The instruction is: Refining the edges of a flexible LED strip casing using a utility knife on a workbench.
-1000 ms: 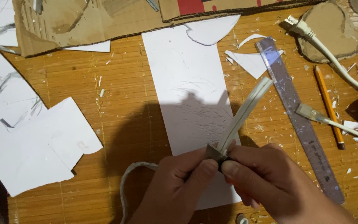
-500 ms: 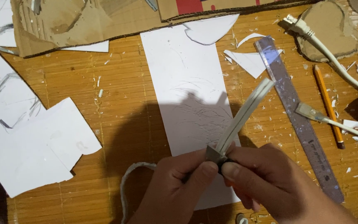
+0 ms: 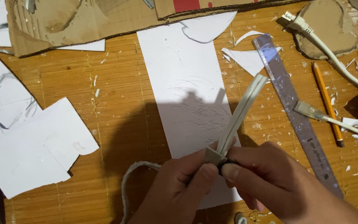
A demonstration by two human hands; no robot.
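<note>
Grey-white flat cable (image 3: 242,112), two-stranded, rises at a slant from the hands over the long white paper sheet (image 3: 187,99). Its lower end is pinched between the left hand (image 3: 175,193) and the right hand (image 3: 270,186), both clenched on it around a small dark piece that is too hidden to identify. A loop of the same cable (image 3: 129,178) curves left of the left hand. The paper sheet lies on a bamboo-slat surface (image 3: 117,103). Right of the sheet lie a clear ruler (image 3: 295,112), an orange pencil (image 3: 327,103) and a white plug lead (image 3: 324,45). Left of the sheet lie white paper offcuts (image 3: 34,145); above it, torn brown cardboard (image 3: 83,20).
</note>
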